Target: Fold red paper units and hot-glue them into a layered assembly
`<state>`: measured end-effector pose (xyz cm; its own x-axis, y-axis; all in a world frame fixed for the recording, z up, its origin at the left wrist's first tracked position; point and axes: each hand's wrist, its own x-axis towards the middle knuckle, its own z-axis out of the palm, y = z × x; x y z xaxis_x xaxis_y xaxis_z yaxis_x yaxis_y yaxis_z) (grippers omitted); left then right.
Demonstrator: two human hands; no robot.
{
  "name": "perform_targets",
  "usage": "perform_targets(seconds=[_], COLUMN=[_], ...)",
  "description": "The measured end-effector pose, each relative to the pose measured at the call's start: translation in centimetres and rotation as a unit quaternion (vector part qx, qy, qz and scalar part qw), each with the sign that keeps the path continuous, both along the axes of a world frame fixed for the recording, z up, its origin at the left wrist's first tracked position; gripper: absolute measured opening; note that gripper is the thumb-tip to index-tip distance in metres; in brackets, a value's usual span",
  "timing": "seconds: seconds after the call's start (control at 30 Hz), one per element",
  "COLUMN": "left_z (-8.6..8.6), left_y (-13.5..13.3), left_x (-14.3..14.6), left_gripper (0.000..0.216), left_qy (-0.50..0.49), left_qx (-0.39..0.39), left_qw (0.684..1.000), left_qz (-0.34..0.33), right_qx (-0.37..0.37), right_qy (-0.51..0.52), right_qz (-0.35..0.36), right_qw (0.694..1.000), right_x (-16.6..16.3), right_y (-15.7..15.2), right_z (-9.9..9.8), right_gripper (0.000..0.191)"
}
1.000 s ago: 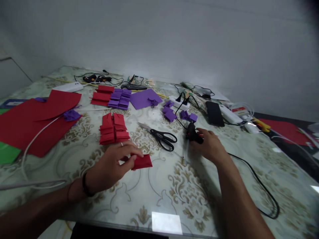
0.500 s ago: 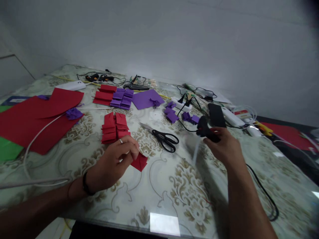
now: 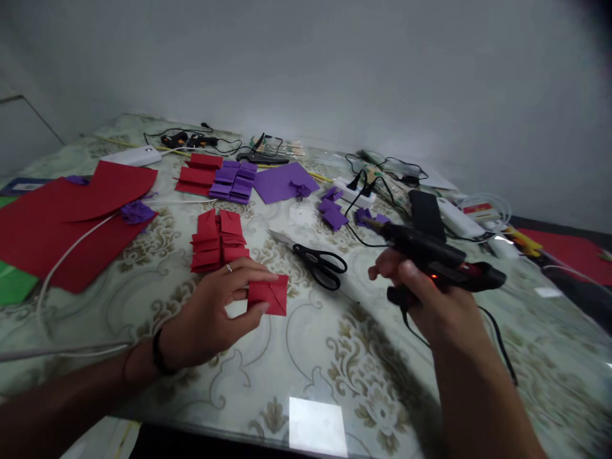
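Note:
My left hand [image 3: 210, 317] holds a small folded red paper square [image 3: 275, 297] at its left side, between thumb and fingers, flat on the table. Right of it, my right hand [image 3: 437, 311] is wrapped round the handle of a black hot glue gun [image 3: 425, 247]. The gun is raised above the table, nozzle toward the left, with a small red light glowing on its side. Black-handled scissors [image 3: 319, 264] lie between my hands, tip to the upper left. Folded red paper pieces [image 3: 218, 239] are stacked in rows just behind my left hand.
Purple folded pieces [image 3: 234, 182] and a purple sheet [image 3: 282, 181] lie farther back. Large red sheets [image 3: 95, 220] cover the left side. A power strip [image 3: 354, 191] with plugs, a black phone [image 3: 426, 215] and loose cables occupy the back right.
My right hand has turned the glue gun from pointing down to pointing left, so its whole body shows. My left hand's fingers have spread along the red square, which now lies flatter.

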<state>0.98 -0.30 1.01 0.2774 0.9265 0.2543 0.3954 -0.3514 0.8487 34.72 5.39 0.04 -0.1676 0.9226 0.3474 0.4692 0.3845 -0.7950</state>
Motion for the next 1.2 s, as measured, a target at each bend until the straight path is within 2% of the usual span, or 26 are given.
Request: perform_targets(seconds=[0.1, 0.2, 0.3, 0.43, 0.63, 1.2], left_z=[-0.1, 0.0, 0.1, -0.1, -0.1, -0.2], left_y=[0.0, 0.1, 0.1, -0.1, -0.2, -0.4], left_x=[0.1, 0.1, 0.2, 0.2, 0.4, 0.3], left_gripper=[0.037, 0.041, 0.042, 0.045, 0.041, 0.042], left_qy=[0.019, 0.046, 0.066, 0.062, 0.071, 0.082], left_qx=[0.014, 0.042, 0.067, 0.078, 0.108, 0.109], left_qw=[1.000, 0.998, 0.995, 0.995, 0.991, 0.990], left_qz=[-0.003, -0.011, -0.022, -0.029, -0.030, -0.032], right_qx=[-0.046, -0.032, -0.025, -0.025, -0.025, -0.034], right_qy=[0.029, 0.002, 0.015, 0.013, -0.005, -0.033], right_qz=[0.107, 0.223, 0.275, 0.278, 0.256, 0.239], right_qw=[0.993, 0.974, 0.961, 0.960, 0.966, 0.970], right_x=[-2.9, -5.7, -7.9, -9.1, -9.2, -9.3], right_y=[-1.7, -2.9, -3.6, -3.9, -3.9, -3.8], right_z=[1.4, 2.5, 2.6, 2.0, 1.1, 0.7], right_gripper=[0.024, 0.018, 0.014, 0.015, 0.019, 0.023])
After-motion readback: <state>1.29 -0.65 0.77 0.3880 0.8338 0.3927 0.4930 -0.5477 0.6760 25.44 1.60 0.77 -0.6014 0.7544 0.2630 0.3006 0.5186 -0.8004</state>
